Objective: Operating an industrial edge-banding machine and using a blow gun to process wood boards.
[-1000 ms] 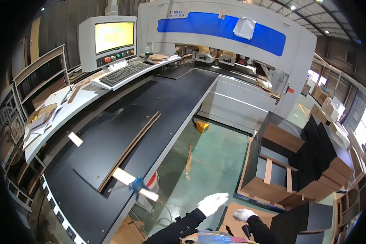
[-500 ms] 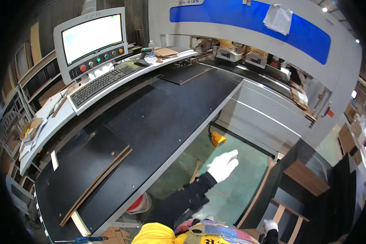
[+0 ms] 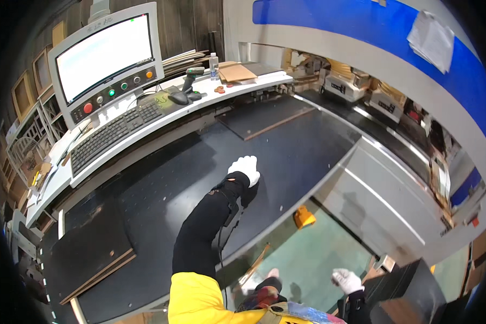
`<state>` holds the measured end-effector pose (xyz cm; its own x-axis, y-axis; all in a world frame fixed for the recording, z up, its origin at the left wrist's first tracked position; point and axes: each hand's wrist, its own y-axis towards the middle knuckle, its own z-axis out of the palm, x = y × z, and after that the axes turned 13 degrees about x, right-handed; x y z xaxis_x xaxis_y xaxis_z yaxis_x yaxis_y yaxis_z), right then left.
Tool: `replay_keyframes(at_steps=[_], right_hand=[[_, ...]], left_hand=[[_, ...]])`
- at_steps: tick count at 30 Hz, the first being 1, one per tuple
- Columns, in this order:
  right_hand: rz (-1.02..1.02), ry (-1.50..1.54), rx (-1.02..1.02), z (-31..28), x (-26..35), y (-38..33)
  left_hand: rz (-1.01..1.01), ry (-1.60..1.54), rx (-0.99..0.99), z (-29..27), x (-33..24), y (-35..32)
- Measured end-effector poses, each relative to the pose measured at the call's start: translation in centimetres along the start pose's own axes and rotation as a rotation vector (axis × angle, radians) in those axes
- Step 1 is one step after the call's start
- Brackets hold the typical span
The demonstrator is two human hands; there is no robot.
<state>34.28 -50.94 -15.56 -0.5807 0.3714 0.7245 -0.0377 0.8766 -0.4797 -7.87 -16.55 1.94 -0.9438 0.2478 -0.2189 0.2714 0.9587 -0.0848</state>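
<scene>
My left hand [image 3: 245,170], in a white glove, reaches over the black machine table [image 3: 210,200]. Its fingers curl in, and nothing shows in them. Nearest to it, farther along the table, lies a flat dark board [image 3: 264,119] with a brown edge. Low at the right, my right hand [image 3: 346,281], also white-gloved, hangs above the floor with fingers bent inward and no object visible. Dark panels with brown edges [image 3: 92,237] lie at the table's near left end.
A control console with a lit monitor [image 3: 107,56] and a keyboard [image 3: 116,129] runs along the left. A scanner [image 3: 190,81] and bottle [image 3: 214,66] stand on its shelf. The large white-and-blue machine [image 3: 351,27] spans the far side. A yellow foot pedal [image 3: 304,217] sits on the floor.
My left hand has swung from above the floor to over the table, and its spread fingers have curled. My right hand has moved off the dark boards at lower right. The view has shifted closer.
</scene>
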Motion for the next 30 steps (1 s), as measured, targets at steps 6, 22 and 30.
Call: replay_keyframes(at_steps=[6,22,30], right_hand=[[0.201,0.063,0.104,-9.9,5.0,8.2],[-0.053,-0.175,0.304,-18.2,8.4,20.0],[-0.441,-0.338,0.443,-21.6,8.9,21.3]], left_hand=[[-0.230,-0.069,-0.093,-1.2,0.0,13.9],[-0.080,0.198,-0.150,2.9,-2.9,11.4],[-0.358,0.021,-0.405,4.5,-7.9,-13.4]])
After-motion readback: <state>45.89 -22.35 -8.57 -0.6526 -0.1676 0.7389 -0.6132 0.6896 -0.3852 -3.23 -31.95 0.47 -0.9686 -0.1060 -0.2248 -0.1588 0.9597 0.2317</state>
